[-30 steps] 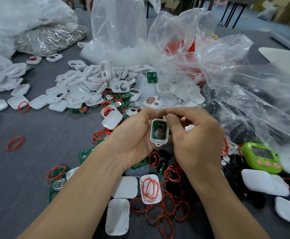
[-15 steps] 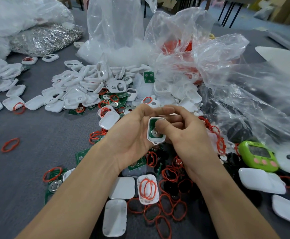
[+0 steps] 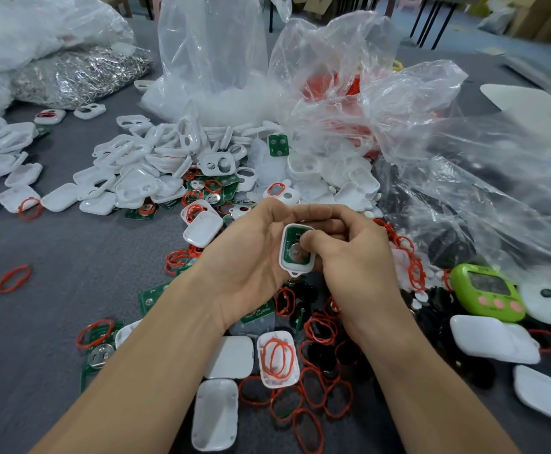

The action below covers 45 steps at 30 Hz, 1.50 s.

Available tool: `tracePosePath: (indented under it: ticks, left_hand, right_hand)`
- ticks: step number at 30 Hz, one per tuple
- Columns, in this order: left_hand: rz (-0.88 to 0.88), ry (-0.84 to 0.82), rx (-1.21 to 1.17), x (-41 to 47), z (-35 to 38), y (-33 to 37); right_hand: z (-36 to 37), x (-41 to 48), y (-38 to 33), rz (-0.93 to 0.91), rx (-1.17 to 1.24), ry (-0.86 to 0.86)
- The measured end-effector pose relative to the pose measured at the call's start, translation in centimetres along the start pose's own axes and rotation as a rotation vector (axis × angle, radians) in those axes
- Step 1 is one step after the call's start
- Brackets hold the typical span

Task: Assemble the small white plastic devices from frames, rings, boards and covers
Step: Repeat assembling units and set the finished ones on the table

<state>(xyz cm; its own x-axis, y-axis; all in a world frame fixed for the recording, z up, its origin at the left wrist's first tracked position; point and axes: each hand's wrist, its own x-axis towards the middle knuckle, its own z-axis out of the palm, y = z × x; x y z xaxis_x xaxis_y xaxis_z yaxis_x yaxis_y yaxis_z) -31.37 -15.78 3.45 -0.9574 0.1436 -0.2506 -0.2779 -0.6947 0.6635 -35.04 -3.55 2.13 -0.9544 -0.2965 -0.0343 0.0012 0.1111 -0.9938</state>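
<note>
A small white frame with a green board and a round silver cell inside [image 3: 295, 252] sits upright between both hands at the middle of the view. My left hand [image 3: 251, 257] cradles it from the left, fingers curled over its top. My right hand [image 3: 349, 260] holds it from the right, with the thumb pressing on the board. Loose red rings [image 3: 320, 329] lie below the hands. White covers [image 3: 215, 417] rest near my forearms. More white frames [image 3: 156, 158] are heaped behind, with green boards [image 3: 278, 145] among them.
Large clear plastic bags [image 3: 431, 126] rise behind and to the right. A silvery bag of metal parts [image 3: 81, 73] lies at the back left. A green timer [image 3: 486, 293] sits at the right beside white covers [image 3: 493, 339]. Grey cloth covers the table [image 3: 54, 257].
The right thumb has shifted from the frame's edge onto the green board and presses there. Both hands hold the frame a little lower and closer.
</note>
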Motion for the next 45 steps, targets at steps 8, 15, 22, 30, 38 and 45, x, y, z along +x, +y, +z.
tracePosePath:
  ticks: [8,15,22,30,38,45]
  left_hand:
    - [0.061,0.014,0.017,0.3,-0.1,-0.5]
    - [0.116,0.022,0.017,0.5,-0.5,-0.6]
    - [0.144,-0.018,0.098,0.3,-0.1,-1.0]
    - [0.155,0.02,0.028,0.5,0.2,-0.8]
    - [0.202,0.111,0.035,1.1,-0.1,-1.1]
    - [0.222,0.087,0.061,1.0,-0.2,-1.1]
  right_hand:
    - [0.6,0.0,0.1,0.052,0.079,0.052]
    - [0.3,-0.2,0.0,0.213,0.349,-0.08]
    - [0.2,-0.2,-0.3,0.153,0.384,0.024]
    - [-0.2,-0.2,-0.8,0.229,0.386,-0.02]
    - [0.0,-0.2,-0.8,0.231,0.404,-0.066]
    - [0.3,-0.1,-0.6,0.215,0.366,-0.038]
